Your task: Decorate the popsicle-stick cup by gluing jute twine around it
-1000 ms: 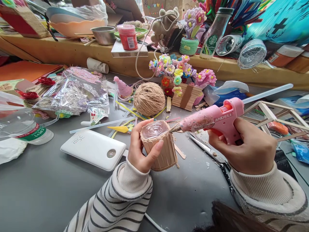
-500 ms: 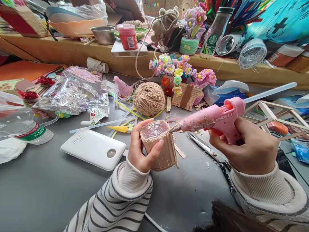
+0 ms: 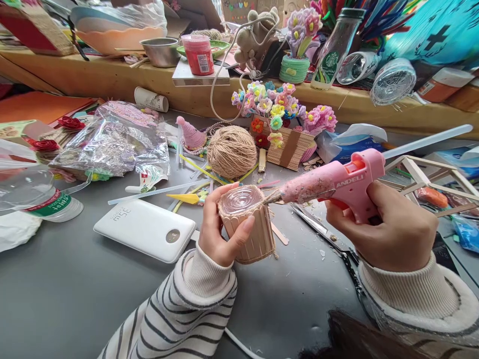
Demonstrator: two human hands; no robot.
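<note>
My left hand point(image 3: 222, 229) is wrapped round a small clear cup point(image 3: 251, 237) covered in wooden craft sticks, its round clear base tilted up towards me. Twine runs round both of its edges, with a loose end hanging low on the right. A pink glue gun point(image 3: 333, 182) is gripped in my right hand point(image 3: 392, 224), fingers round the handle. Its nozzle meets the twine-edged rim on the cup's right side. From the back of the gun sticks a long translucent glue stick point(image 3: 430, 141). Behind the cup sits a ball of twine point(image 3: 232, 152).
Scissors point(image 3: 333, 239) lie under the glue gun. A white power bank point(image 3: 144, 230) rests left of my left hand, and a plastic bottle point(image 3: 45, 197) lies further left. Yarn flowers point(image 3: 275, 107) and a bundle of craft sticks point(image 3: 290, 148) stand behind. A wooden stick frame point(image 3: 422, 174) is at right.
My right hand and the rear of the glue gun have shifted slightly right. The nozzle stays at the cup's rim, and my left hand holds nearly still.
</note>
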